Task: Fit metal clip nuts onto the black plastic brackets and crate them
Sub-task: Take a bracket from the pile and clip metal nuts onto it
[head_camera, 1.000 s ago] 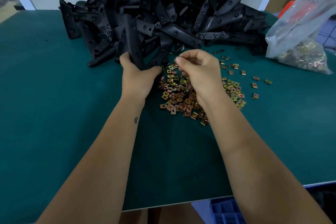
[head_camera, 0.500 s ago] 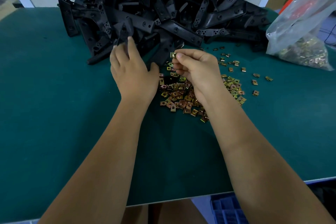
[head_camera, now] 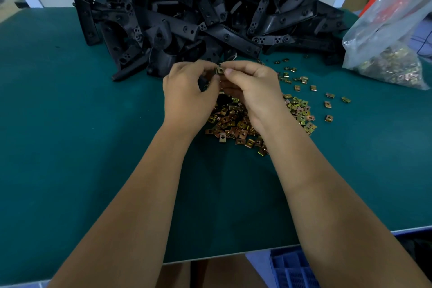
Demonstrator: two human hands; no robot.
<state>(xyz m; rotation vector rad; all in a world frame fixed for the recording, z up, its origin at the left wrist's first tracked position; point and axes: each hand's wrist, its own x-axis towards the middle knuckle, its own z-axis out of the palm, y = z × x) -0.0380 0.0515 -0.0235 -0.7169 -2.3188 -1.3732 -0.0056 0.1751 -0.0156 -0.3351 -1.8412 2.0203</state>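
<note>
Both hands meet just above the heap of loose clip nuts [head_camera: 236,124] on the green worktop [head_camera: 70,147]. The right hand [head_camera: 251,90] pinches a single brass-coloured clip nut [head_camera: 219,70] between thumb and fingertip, its grip clenched on it. The left hand [head_camera: 187,91] sits just beside it, fingers curled round something dark that looks like a small black bracket [head_camera: 203,82], though most of it is hidden inside the grip. The held nut is touching the left fingertips, right at the near foot of the big pile of black plastic brackets [head_camera: 210,11]. More nuts lie scattered to the right of the heap, and further right a clear plastic bag of nuts [head_camera: 392,63] slumps on the worktop. A blue crate [head_camera: 294,269] shows below the worktop's near edge.
</note>
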